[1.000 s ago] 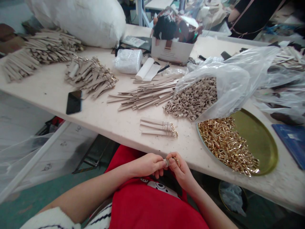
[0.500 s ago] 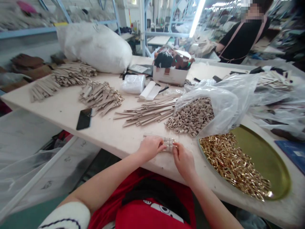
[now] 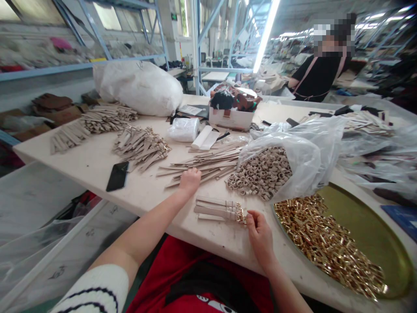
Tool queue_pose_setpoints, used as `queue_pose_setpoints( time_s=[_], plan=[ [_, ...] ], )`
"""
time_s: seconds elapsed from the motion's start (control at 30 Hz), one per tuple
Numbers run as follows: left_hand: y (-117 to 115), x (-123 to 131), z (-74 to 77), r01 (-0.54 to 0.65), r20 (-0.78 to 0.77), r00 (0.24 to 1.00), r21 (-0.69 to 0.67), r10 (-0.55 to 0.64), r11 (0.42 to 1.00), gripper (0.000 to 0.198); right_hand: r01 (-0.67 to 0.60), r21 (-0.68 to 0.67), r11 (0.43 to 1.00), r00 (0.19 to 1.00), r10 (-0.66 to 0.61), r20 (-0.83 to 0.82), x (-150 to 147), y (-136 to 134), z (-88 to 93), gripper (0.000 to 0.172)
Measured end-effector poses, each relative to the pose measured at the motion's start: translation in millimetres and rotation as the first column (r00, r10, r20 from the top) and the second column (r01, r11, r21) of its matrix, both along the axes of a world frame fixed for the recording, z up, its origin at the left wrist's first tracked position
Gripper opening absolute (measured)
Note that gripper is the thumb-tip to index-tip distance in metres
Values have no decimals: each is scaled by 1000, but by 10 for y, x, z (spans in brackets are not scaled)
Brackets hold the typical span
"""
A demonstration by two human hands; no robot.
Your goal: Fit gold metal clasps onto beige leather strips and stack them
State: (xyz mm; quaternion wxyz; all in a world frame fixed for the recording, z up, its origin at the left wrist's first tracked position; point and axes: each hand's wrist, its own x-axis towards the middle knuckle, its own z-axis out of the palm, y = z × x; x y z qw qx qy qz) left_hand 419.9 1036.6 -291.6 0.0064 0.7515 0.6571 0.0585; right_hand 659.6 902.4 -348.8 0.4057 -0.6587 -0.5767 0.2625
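Observation:
My left hand [image 3: 190, 180] rests on the near edge of a pile of long beige strips [image 3: 211, 157]. Its fingers are curled down, and their tips are hidden. Closer to me lies a small row of beige straps [image 3: 213, 208] with gold buckles [image 3: 240, 214] at their right ends. My right hand [image 3: 261, 234] is closed at that buckle end, thumb and forefinger pinching a gold buckle. To its right, a mass of gold buckles [image 3: 329, 243] fills part of an oval gold-green tray [image 3: 374, 226]. Beige loops [image 3: 262, 171] spill from a clear plastic bag [image 3: 311, 148] beyond it.
Buckled straps [image 3: 141, 145] lie in a heap at left, with more strip bundles [image 3: 109, 116] behind. A phone [image 3: 117, 176] is near the front edge. Farther back are a stuffed white sack [image 3: 140, 87] and a filled white box [image 3: 231, 118]. Another person [image 3: 317, 76] stands beyond the table.
My left hand has left the small row of straps and moved up and left onto the strip pile. My right hand stays by the buckle end. The camera view has tilted up.

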Motion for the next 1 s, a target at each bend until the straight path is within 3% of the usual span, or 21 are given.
queue_pose_setpoints(
  time_s=[0.2,0.27,0.3,0.37,0.43,0.47,0.57,0.63,0.73,0.83,0.93,1.0],
  plan=[
    [-421,-66,297,-4,60,998,13,4,1000,25,70,113,991,996,-63,-59,4,-42,81,30],
    [-676,-10,361,71,305,951,-88,-41,994,22,43,116,992,996,-32,-88,-25,-67,172,30],
    [-816,30,375,165,501,864,-177,-55,970,20,16,94,995,989,-2,-146,-41,-73,225,32],
    [-1095,114,372,359,795,605,-328,50,874,18,-37,22,999,941,42,-337,-64,-72,327,36],
    [-1334,186,345,485,870,414,-459,267,745,20,-63,-43,997,859,32,-511,-66,-67,403,35],
    [-1428,216,329,526,852,368,-522,373,672,22,-66,-67,996,827,17,-562,-63,-73,427,33],
    [-1590,306,285,622,738,331,-639,588,453,25,-84,-116,990,795,-4,-606,-82,-141,464,25],
    [-1615,388,260,672,700,274,-630,660,389,26,-150,-166,975,806,23,-591,-124,-210,475,25],
    [-1590,530,215,697,657,132,-594,743,402,21,-261,-232,937,850,109,-516,-124,-260,480,28],
    [-1536,611,181,655,592,27,-620,805,433,15,-187,-189,964,901,91,-424,77,-203,476,28],
    [-1453,595,209,518,626,-115,-625,772,584,12,-61,-162,985,953,9,-303,337,-149,511,30],
    [-1382,563,263,400,662,-243,-597,709,695,12,-183,-215,959,947,114,-301,389,-185,574,34]
  ],
)
